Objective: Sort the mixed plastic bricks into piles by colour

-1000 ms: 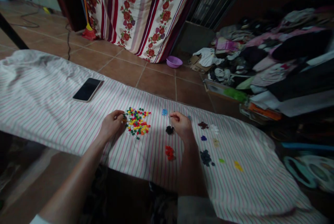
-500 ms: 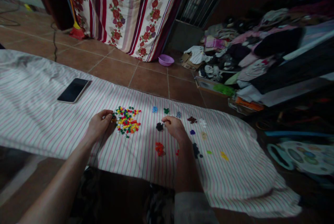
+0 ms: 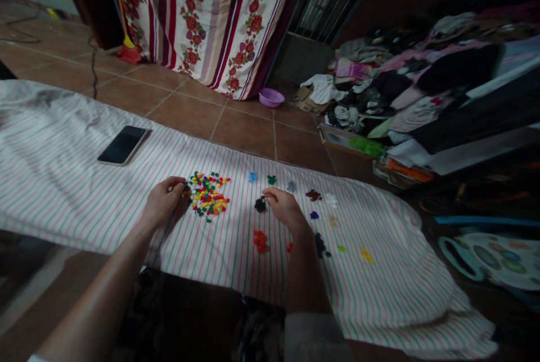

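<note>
A mixed pile of small coloured pieces [image 3: 210, 196], red, yellow, green, white and blue, lies on the striped cloth [image 3: 202, 255]. At its left edge my left hand [image 3: 165, 200] is closed in a pinch; what the fingertips hold, if anything, is too small to make out. My right hand [image 3: 286, 208] pinches what looks like a small black piece right beside the black heap [image 3: 260, 204]. Around that hand are separate one-colour heaps: light blue [image 3: 252, 177], green [image 3: 271, 180], grey-blue [image 3: 291, 186], brown [image 3: 313, 195] and orange-red [image 3: 260, 241]. My right forearm partly covers a red heap [image 3: 289, 247].
Farther right lie white [image 3: 331, 199], purple [image 3: 314, 215], beige [image 3: 333, 220], dark navy [image 3: 320, 245], lime [image 3: 341, 248] and yellow heaps [image 3: 367, 255]. A phone [image 3: 123, 145] rests at the left. Beyond are a purple basin [image 3: 271, 98], a broom [image 3: 130, 53] and piled clothes [image 3: 379, 81].
The whole view has shifted slightly to the right. Both hands keep nearly the same places, the left at the mixed pile and the right by the black heap.
</note>
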The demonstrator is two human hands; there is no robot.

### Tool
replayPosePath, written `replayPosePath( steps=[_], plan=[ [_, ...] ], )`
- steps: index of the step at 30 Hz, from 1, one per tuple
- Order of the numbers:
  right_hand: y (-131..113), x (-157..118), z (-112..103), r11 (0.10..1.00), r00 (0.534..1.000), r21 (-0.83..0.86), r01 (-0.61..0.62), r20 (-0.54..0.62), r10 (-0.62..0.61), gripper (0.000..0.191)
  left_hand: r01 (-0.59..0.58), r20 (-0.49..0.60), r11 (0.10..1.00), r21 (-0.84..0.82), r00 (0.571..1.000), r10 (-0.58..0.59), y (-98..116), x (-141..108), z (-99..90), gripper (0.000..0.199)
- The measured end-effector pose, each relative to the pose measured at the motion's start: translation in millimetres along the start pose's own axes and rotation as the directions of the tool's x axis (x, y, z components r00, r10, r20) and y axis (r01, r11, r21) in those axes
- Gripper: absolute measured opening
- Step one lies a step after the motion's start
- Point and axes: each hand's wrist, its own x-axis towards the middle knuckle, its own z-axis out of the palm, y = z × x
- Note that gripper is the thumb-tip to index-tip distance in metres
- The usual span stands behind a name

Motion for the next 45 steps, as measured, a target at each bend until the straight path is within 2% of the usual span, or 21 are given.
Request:
replayPosePath(
  steps=[3,8,12,16,21,25,28,33,39,45],
  plan=[
    [-1.4,1.0,1.2,1.000,1.000,0.015,0.000,0.018,0.000,0.034,-0.004,0.009,1.000,0.014,1.000,0.003,1.5,-1.1,-0.3,0.040],
    [-2.5,2.6,0.1,0.998,1.000,-0.055,0.009,0.020,-0.008,0.029,0.008,0.003,0.999,0.032,1.000,-0.009,6.1,-3.2,-0.8,0.037],
    [-11.4,8.0,2.3,0.997,0.997,-0.055,0.060,-0.038,-0.062,0.030,0.028,0.005,0.999,0.041,1.000,-0.028,9.3,-3.9,0.0,0.038],
    [-39.9,15.5,19.8,0.982,0.977,0.000,0.190,-0.098,-0.189,0.030,0.036,-0.005,0.998,0.050,0.999,-0.036,11.2,-4.3,1.2,0.037],
    [-87.5,19.6,61.7,0.955,0.955,0.030,0.295,-0.025,-0.295,0.027,0.032,0.008,0.996,0.081,0.999,-0.033,12.2,-5.6,1.0,0.036],
    [-112.4,21.3,91.0,0.965,0.966,-0.043,0.258,-0.018,-0.259,0.026,0.017,0.015,0.997,0.080,1.000,-0.018,13.7,-6.7,0.0,0.035],
    [-120.6,24.3,101.7,0.972,0.975,-0.093,0.216,-0.032,-0.220,0.026,0.018,0.036,0.999,0.052,0.999,-0.019,14.7,-6.9,-0.2,0.035],
    [-123.0,30.2,103.0,0.979,0.989,-0.151,0.134,-0.040,-0.142,0.021,0.009,0.039,1.000,0.004,0.999,-0.009,13.3,-6.2,-0.4,0.035],
    [-125.6,33.4,105.1,0.972,0.988,-0.182,0.152,-0.010,-0.156,0.023,0.001,0.038,1.000,-0.015,0.999,0.000,11.4,-5.2,-0.2,0.035],
    [-132.3,33.9,110.3,0.981,0.992,-0.157,0.113,-0.042,-0.121,0.016,0.014,0.020,1.000,-0.012,1.000,-0.014,15.0,-7.3,-0.9,0.030]
  ],
)
